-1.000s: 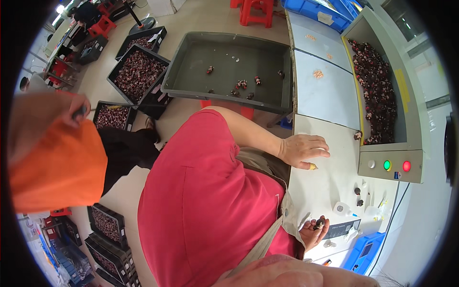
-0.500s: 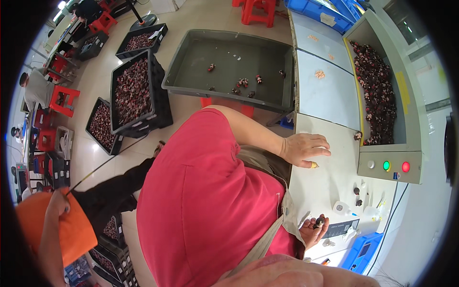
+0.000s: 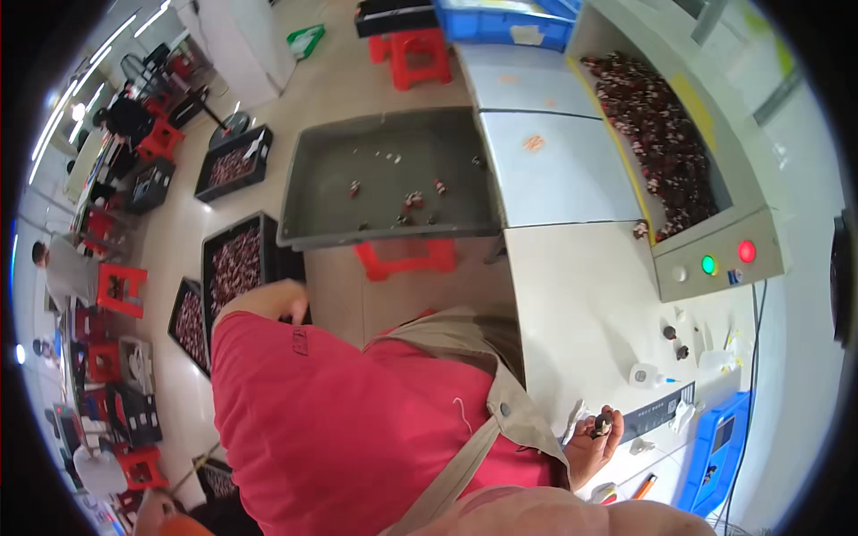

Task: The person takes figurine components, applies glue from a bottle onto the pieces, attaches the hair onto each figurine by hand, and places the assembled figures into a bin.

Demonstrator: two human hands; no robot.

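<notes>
My right hand [image 3: 588, 460] is at the lower right by the pale worktable [image 3: 572, 313], its fingers closed round a small dark rounded piece [image 3: 603, 423] with a pale patch. Beside it lie a crumpled white scrap [image 3: 577, 420], a dark flat strip with a printed square [image 3: 661, 413] and a small white bottle with a blue tip [image 3: 645, 375]. Farther up the table are two loose dark pieces [image 3: 676, 343]. My left hand [image 3: 291, 304] is off the table to the left, in front of a black crate; its fingers are blurred and partly hidden.
A grey tub [image 3: 344, 147] holds several small pieces above a red stool [image 3: 407, 257]. A black crate [image 3: 266, 237] is full of reddish pieces. A metal trough [image 3: 590, 98] with dark pieces has a button panel [image 3: 710, 268]. A blue tray [image 3: 715, 456] lies right; another person's hand [image 3: 156, 511] is lower left.
My left hand has left the table and swung left to beside the crates. The view has turned and shifted. My right hand keeps its grip on the dark piece.
</notes>
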